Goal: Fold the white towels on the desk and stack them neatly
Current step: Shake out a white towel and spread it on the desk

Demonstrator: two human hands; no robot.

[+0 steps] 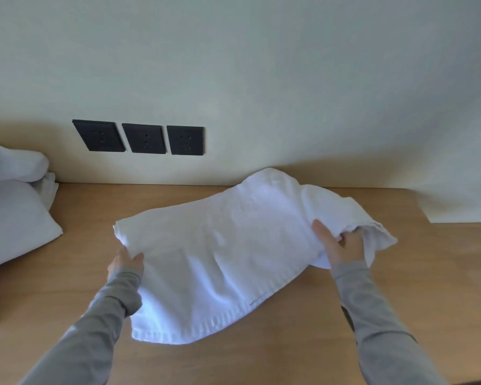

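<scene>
Spread slantwise across the wooden desk (261, 345), close to the wall (289, 79): white towel (220, 245). Gripped at its left edge by the left hand (125, 263), thumb on top, fingers hidden underneath; bunched right end clutched in the right hand (342, 245), fingers curled, thumb stretched flat.

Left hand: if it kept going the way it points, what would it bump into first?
The white towel: the left hand is already at its left edge, pointing into the cloth. Whether the fingers sit under it is unclear.
</scene>
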